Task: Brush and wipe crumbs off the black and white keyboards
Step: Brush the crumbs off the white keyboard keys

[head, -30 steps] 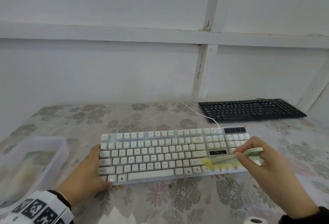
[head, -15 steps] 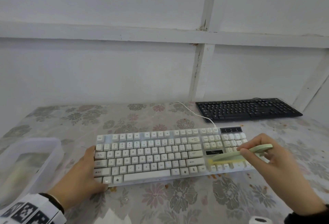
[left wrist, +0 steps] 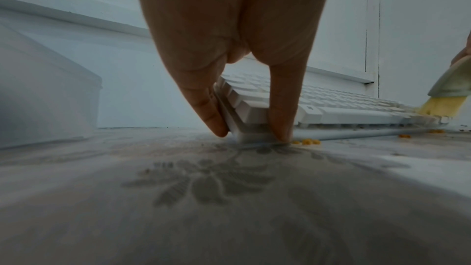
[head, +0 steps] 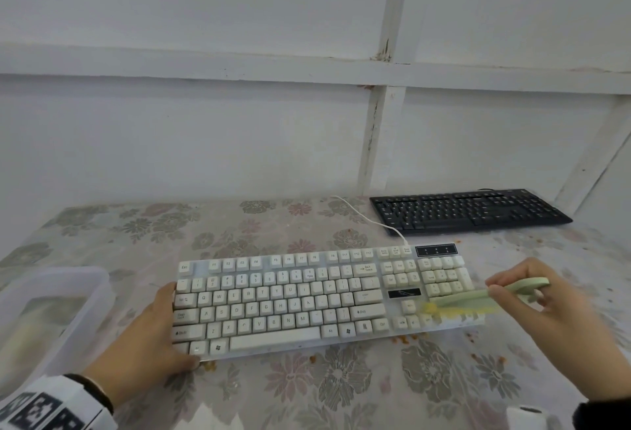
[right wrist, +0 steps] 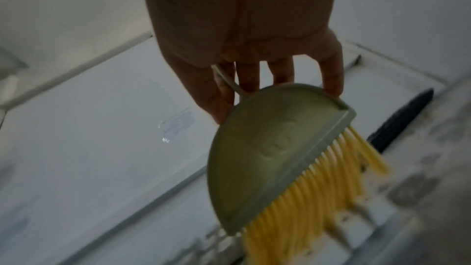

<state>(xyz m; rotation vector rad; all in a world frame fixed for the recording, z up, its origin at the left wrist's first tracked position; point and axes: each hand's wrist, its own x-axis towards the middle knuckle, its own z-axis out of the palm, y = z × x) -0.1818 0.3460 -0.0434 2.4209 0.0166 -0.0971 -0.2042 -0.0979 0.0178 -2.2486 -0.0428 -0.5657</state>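
A white keyboard (head: 307, 296) lies across the middle of the floral table. My left hand (head: 160, 330) holds its near left corner, thumb on the front edge and fingers along the left end (left wrist: 244, 112). My right hand (head: 532, 296) grips a pale green brush (head: 478, 298) with yellow bristles (right wrist: 300, 209), which touch the keys at the keyboard's right end. The brush head is blurred. Orange crumbs (head: 404, 338) lie on the cloth along the keyboard's front edge (left wrist: 305, 142). A black keyboard (head: 467, 211) sits at the far right by the wall.
A clear plastic box (head: 44, 320) stands at the table's left edge, close to my left hand. A white cable (head: 368, 218) runs from the white keyboard toward the wall. A white wall backs the table. A small white object (head: 526, 417) shows at the bottom right.
The brush lifted and drew right half a second ago, and now its bristles are back down on the keys at the right end. My left hand has kept its hold.
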